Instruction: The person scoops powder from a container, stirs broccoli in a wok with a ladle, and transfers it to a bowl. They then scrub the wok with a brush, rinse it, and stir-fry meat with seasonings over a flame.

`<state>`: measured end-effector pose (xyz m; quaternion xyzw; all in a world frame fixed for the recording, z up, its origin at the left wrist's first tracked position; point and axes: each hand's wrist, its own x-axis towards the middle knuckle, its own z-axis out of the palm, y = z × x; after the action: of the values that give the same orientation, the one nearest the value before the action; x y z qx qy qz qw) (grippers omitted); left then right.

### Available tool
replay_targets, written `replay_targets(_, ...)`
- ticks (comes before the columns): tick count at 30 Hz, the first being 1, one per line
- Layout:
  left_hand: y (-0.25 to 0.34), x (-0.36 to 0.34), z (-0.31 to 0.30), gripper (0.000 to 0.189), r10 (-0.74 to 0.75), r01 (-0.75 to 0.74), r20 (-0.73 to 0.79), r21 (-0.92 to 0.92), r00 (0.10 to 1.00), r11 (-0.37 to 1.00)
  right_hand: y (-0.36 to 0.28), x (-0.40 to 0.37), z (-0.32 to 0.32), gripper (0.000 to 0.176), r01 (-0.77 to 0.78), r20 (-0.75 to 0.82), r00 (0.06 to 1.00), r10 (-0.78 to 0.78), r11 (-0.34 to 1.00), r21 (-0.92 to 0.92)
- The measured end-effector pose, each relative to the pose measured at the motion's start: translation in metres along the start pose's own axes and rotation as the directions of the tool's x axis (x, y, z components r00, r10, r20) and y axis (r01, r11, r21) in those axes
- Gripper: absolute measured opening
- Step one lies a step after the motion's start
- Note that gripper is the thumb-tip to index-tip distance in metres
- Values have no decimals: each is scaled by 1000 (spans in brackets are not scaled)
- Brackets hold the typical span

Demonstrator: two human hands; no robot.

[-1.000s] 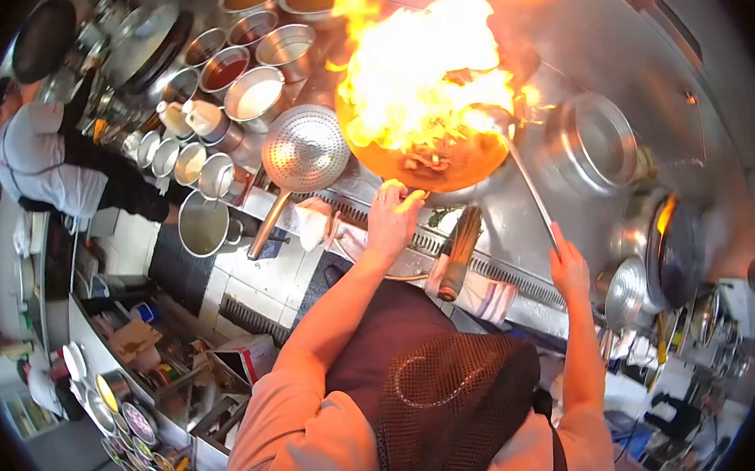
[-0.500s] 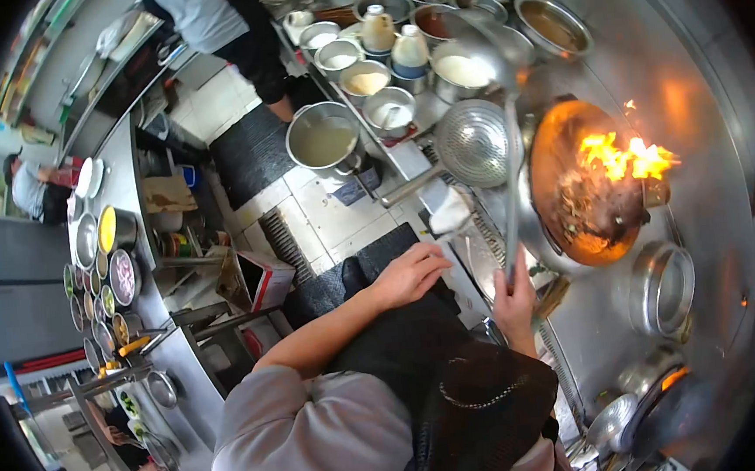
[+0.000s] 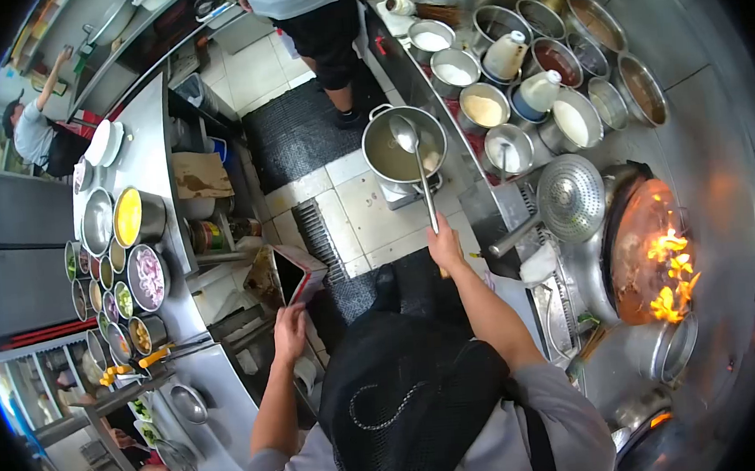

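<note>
My right hand is closed round the handle of a long metal ladle. The ladle's bowl is over or in a large two-handled pot of cloudy liquid, which stands low near the tiled floor. Off to the left, my left hand is beside the edge of the steel counter, above a cardboard box; its fingers are bent, and whether they touch anything is unclear.
On the right, a wok with flames stands on the stove, beside a perforated strainer. Seasoning pots and two bottles stand at upper right. Ingredient bowls line the left counter. A co-worker stands at the top.
My right hand has carried the ladle from the wok side leftward to the big pot. My left hand has moved left to the counter edge. The view has turned left.
</note>
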<state>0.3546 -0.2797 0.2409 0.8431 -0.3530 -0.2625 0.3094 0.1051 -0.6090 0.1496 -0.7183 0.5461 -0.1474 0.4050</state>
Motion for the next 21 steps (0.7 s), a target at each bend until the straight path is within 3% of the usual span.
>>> replay_targets(1,-14,-10,-10,19,-44,45,-22,54,999,998,1,12,11,51,-72,40,997,72,997,-7)
replay_targets(2,-52,-19,-10,22,-221,221,24,-21,975,975,3,23,21,51,-80,48,996,80,997,-6)
replay_targets(5,-99,-47,-17,24,-274,266,70,110,959,958,-9,48,30,46,-150,44,986,158,978,-146)
replay_targets(7,-110,-58,-12,25,-293,290,42,70,955,955,-34,53,23,29,-322,180,931,317,947,3)
replay_targets(8,-122,-59,-6,26,-329,329,45,13,943,944,-31,57,27,29,-323,180,931,317,946,2)
replay_targets(9,-134,-60,-3,26,-329,329,45,11,943,944,-28,61,30,19,-430,302,887,350,863,264)
replay_targets(10,-129,-57,-2,27,-351,351,60,-4,935,936,-25,66,30,11,-528,427,839,338,696,487)
replay_targets(11,-124,-52,-2,27,-369,371,74,-19,927,928,-21,65,29,11,-523,424,842,334,698,489)
replay_targets(13,-122,-41,-3,27,-350,352,68,-21,934,936,-14,53,26,15,-581,530,813,241,405,706)
replay_targets(17,-147,-31,-3,28,-373,379,89,-59,924,924,-25,14,11,16,-557,519,830,206,257,789)
replay_targets(21,-112,-20,-19,26,-383,389,78,-72,920,919,-32,-16,-2,17,-520,472,854,221,307,797)
